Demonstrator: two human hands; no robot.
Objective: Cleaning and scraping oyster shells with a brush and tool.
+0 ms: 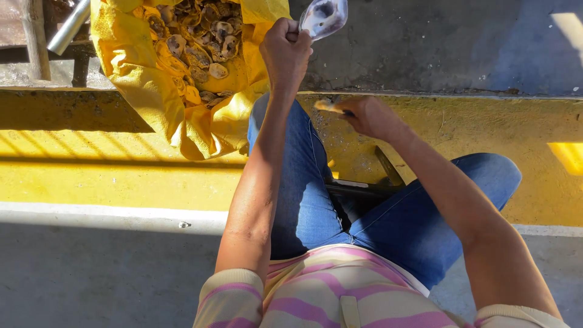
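While I sat on the yellow curb (91, 176), my left hand (285, 51) was closed around an opened oyster shell (323, 17), lifted far, beside the yellow sack (146, 91) w/ more shells. My right hand (371, 116) gripped a small knife (331, 107), near my knee. I think I was between shells; next move prob. needs the blade brought carefully to the shell, w/o slipping.

The person wears blue jeans (316, 200) and a short-sleeved top (340, 285) striped pink and cream, arms bare
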